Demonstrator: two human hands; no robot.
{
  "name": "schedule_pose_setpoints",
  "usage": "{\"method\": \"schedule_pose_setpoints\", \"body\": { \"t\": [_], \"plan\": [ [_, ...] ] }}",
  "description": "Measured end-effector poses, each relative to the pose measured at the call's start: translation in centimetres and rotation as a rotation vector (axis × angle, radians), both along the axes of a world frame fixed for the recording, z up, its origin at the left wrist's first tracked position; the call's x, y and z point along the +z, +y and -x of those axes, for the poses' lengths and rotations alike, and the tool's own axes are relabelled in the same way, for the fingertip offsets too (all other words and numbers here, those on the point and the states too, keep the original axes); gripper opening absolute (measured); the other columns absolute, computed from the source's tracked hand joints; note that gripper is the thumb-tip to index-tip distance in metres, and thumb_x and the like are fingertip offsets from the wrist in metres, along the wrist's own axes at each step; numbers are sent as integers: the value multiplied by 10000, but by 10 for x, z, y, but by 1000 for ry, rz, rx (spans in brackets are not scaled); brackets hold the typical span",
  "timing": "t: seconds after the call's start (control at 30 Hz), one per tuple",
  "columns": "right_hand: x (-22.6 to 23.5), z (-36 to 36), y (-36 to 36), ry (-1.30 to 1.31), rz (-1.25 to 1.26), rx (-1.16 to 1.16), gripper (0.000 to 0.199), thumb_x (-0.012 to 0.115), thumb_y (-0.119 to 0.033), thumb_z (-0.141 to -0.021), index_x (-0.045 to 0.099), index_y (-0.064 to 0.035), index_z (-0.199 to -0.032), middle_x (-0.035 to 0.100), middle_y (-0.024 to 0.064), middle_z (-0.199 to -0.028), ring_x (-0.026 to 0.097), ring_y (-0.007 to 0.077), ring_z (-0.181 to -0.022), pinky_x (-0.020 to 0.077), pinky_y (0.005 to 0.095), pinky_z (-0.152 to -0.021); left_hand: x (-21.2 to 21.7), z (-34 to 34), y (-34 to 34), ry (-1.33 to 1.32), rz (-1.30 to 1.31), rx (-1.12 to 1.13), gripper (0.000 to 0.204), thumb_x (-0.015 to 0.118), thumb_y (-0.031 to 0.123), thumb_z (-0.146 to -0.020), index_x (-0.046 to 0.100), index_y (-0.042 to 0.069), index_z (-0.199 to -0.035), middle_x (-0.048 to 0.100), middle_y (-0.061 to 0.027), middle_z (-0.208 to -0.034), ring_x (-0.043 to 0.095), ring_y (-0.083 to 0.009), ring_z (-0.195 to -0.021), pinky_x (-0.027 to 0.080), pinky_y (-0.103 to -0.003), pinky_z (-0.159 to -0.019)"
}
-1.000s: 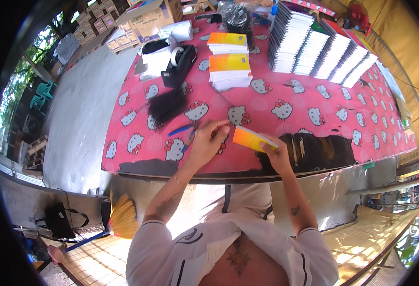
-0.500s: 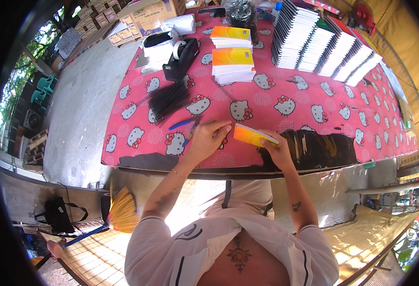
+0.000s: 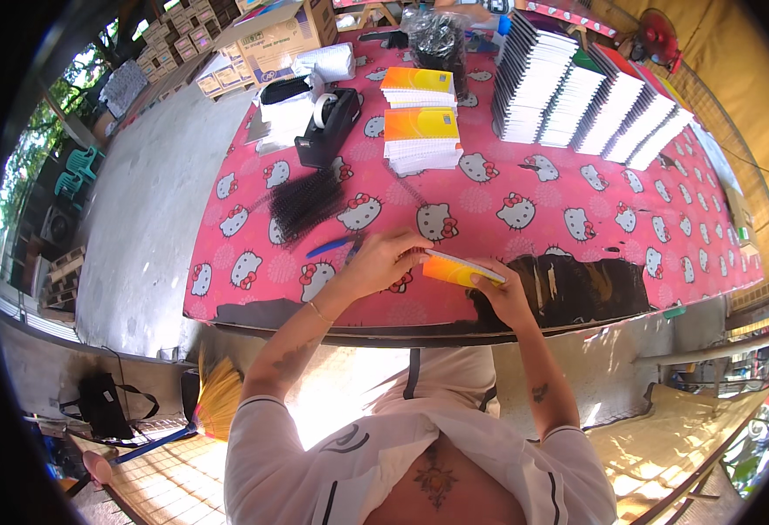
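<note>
The right hand [image 3: 502, 290] grips a small notebook [image 3: 451, 269], thumb on its cover and fingers behind. The left hand [image 3: 391, 260] has its fingers bunched narrowly at the notebook's left end; whether they pinch anything there cannot be told. The notebook is held just above the near part of the counter [image 3: 507, 243], between the two hands, its glossy cover orange to yellow, its page edges white.

Partly hidden behind the left hand lies a tool with a curved, smooth blue handle [image 3: 328, 247]. Beyond it is a loose, springy heap of black binding coils [image 3: 305, 206]. A single thin coil [image 3: 408, 187] lies apart, to the right of the heap.

The counter's pink sheet, printed with cat faces, is torn at the near edge, baring a rough dark patch [image 3: 587, 290] beside the right forearm.

Farther out stand a black tape dispenser [image 3: 327, 131], two short stacks of orange-yellow notebooks [image 3: 421, 131], and tall leaning stacks of coil-bound notebooks [image 3: 535, 83], which crowd the far right. Behind are a crinkled plastic bag [image 3: 435, 39] with dark contents and a cardboard box [image 3: 284, 39].
</note>
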State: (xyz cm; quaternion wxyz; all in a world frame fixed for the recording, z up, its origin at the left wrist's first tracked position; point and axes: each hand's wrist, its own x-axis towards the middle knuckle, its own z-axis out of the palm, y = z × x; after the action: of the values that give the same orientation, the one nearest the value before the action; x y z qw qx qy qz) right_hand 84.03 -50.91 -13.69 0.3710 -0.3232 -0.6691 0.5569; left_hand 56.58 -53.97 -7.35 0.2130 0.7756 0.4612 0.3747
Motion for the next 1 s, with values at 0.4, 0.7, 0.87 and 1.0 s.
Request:
{"method": "schedule_pose_setpoints", "body": {
  "t": [0.4,0.7,0.87,1.0],
  "plan": [
    [4,1,-1,30,48,16,287,626,-125,-998,626,29,-1240,678,52,-1124,613,97,-1017,504,254,-897,3,5,0,87,56,33,192,706,113,-903,701,32,-1077,692,-126,-915,698,-269,-779,542,-363,-673],
    [5,6,-4,-4,-69,-8,265,607,-106,-995,644,31,-1219,692,72,-1074,603,96,-967,498,252,-848,4,4,-5,161,-39,16,161,674,150,-928,700,50,-1052,658,-132,-895,670,-311,-778,525,-388,-656],
    [9,12,-10,14,-48,-11,270,608,-116,-998,645,35,-1218,698,89,-1075,613,103,-976,501,259,-861,-9,6,-7,46,-18,70,156,686,149,-917,694,38,-1026,659,-135,-898,661,-321,-751,521,-391,-642],
    [13,10,-9,-12,-53,-8,274,617,-117,-995,643,41,-1218,692,88,-1083,614,110,-989,498,262,-877,0,-2,-12,26,-19,78,162,706,146,-905,700,33,-1022,666,-127,-903,673,-297,-752,523,-379,-643]
  ]
}}
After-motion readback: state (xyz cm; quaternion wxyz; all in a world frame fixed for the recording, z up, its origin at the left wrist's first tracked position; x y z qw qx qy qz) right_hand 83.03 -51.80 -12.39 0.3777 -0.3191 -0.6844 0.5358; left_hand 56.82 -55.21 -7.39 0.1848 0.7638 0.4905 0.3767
